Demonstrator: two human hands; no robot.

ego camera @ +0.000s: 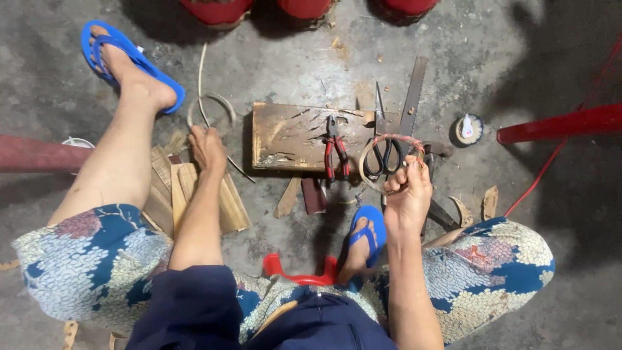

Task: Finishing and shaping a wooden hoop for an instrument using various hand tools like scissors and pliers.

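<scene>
Left hand [206,148]: lowered to the concrete floor [492,58], fingers curled around a thin curved bamboo strip [208,98] that loops away toward the far edge; just beside and under the wrist, a stack of flat bamboo slats [230,207].

Right hand [408,194]: raised above the knee, fingers clenched on a small ring of bent strip [387,154] bound with reddish thread; ring held upright in front of the tools.

Wooden block [288,136]: worn, scored, flat on the floor at centre, between the two hands.

Red-handled pliers [335,150]: lying at the block's right edge.

Black scissors [387,155]: just right of the pliers, seen through the ring.

Hand saw [411,94]: blade angled toward the far edge, beside the scissors.

Small round pot with a white bottle [468,128]: right of the saw, apart from it.

Blue sandals: one on the left foot [129,61] near the far left corner, one on the right foot [368,233] below the block.

Red plastic stool edge [299,273]: nearest, between the knees.
</scene>
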